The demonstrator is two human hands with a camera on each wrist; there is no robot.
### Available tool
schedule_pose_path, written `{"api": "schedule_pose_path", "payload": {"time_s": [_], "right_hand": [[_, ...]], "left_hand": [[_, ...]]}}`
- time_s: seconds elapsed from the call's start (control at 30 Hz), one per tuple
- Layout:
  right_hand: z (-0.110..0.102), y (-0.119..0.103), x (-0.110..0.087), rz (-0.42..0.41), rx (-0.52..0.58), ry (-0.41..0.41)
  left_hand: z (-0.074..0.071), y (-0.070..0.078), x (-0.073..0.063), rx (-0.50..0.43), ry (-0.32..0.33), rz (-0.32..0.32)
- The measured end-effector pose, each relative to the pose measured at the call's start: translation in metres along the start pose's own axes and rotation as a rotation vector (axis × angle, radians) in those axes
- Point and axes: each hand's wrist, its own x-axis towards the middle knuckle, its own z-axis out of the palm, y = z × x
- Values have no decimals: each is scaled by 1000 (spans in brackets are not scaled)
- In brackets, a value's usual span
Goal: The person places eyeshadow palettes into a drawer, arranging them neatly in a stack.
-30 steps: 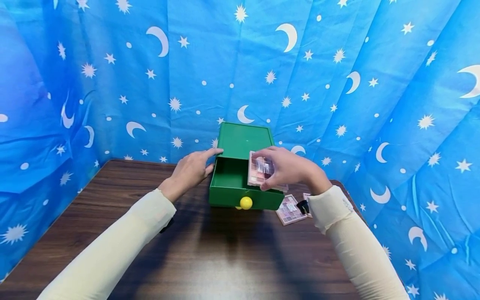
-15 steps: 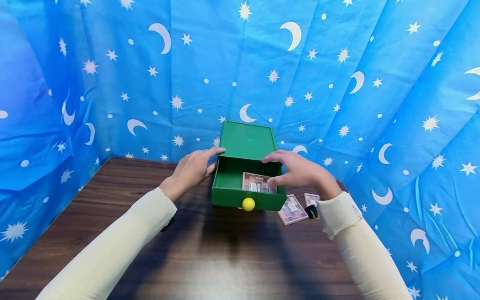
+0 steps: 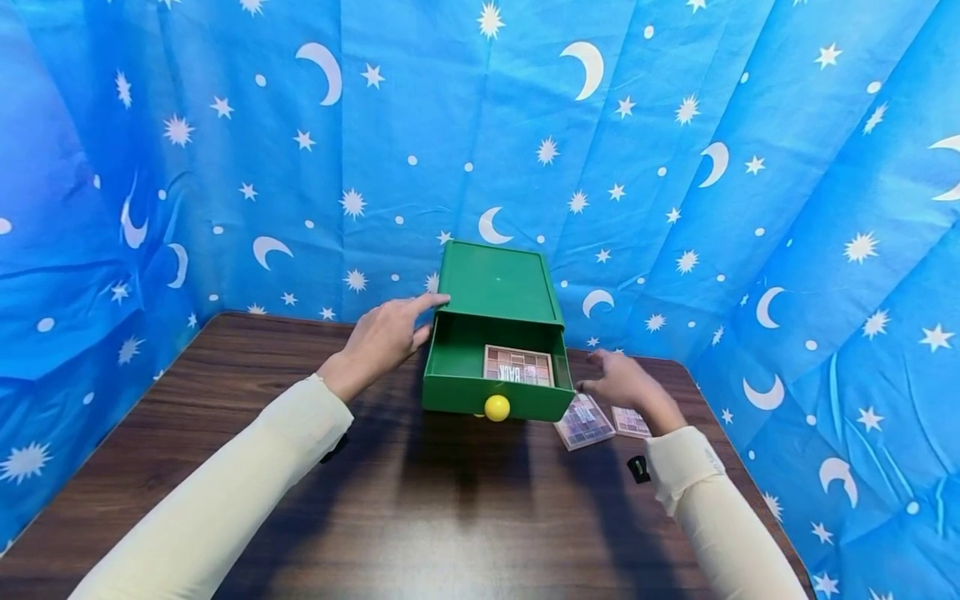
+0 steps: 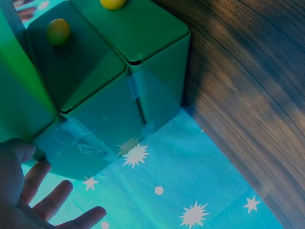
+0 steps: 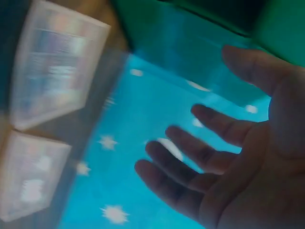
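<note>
the right hand point(image 3: 628, 385), empty, fingers apart, is nearer the palette point(image 3: 582, 425), which lies on the table point(image 3: 450, 542) toward the wearer, just right of the green box point(image 3: 497, 282); the left hand point(image 3: 381, 340), fingers spread, touches the box's left edge.

Three palettes point(image 3: 519, 365), three drawers point(image 3: 453, 396), three yellow knobs point(image 3: 497, 407), one left hand point(image 3: 378, 346), one right hand point(image 3: 630, 387)
From the open drawer, in the head view: one palette shows inside, two lie at four o'clock, left hand at nine, right hand at three. Its knob sits at six; two more are on closed drawers point(image 4: 78, 71).
</note>
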Motion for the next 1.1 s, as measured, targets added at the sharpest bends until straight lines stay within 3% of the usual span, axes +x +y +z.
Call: {"api": "schedule_pose_path", "payload": {"time_s": [0.23,0.37,0.63,0.9,1.1], "right_hand": [[53,15,12,198,27,-73],[69,20,15,232,22,-98],[85,24,22,255,-37,-110],[94,23,25,329,-56,-42],[82,25,23,265,-67,29]], "left_hand": [[2,0,0,-9,-17,-12],[2,1,0,-16,-20,-15],[-2,0,0,-17,-7,-4],[-2,0,1,-14,-10,-5],[-3,0,0,-18,-28,-28]]}}
